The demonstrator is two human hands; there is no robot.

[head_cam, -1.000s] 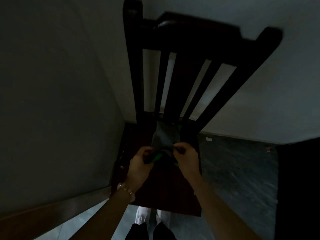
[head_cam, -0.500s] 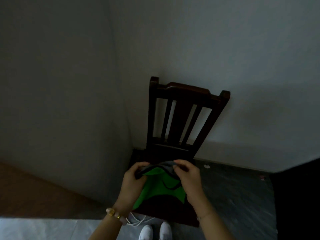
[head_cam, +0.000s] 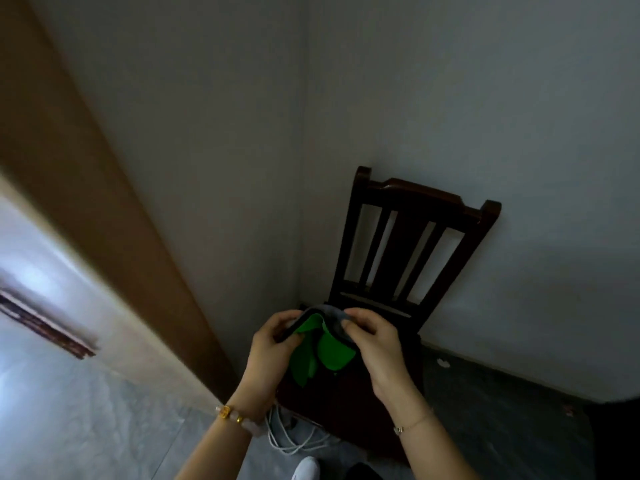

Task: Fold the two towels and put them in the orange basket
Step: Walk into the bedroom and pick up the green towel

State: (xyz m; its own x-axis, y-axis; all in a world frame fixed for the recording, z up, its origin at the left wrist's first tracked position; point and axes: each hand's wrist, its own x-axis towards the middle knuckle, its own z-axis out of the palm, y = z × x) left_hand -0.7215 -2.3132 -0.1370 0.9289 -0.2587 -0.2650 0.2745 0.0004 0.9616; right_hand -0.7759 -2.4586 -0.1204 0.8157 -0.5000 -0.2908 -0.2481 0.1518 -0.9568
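Towel (head_cam: 322,351): bright green with grey upper edge, crumpled, hanging loosely in folds, held aloft above the chair seat.

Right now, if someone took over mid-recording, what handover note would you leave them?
Left hand: pinching the left top edge of the green towel.
Right hand: pinching its right top edge, where a grey side shows.
The towel hangs in the air between both hands, above the seat of the dark wooden chair in the corner.
Done: nothing finished; this towel is not yet neatly folded.
Left: finish folding it, fold the second towel, basket both. Neither the second towel nor the orange basket is in view.
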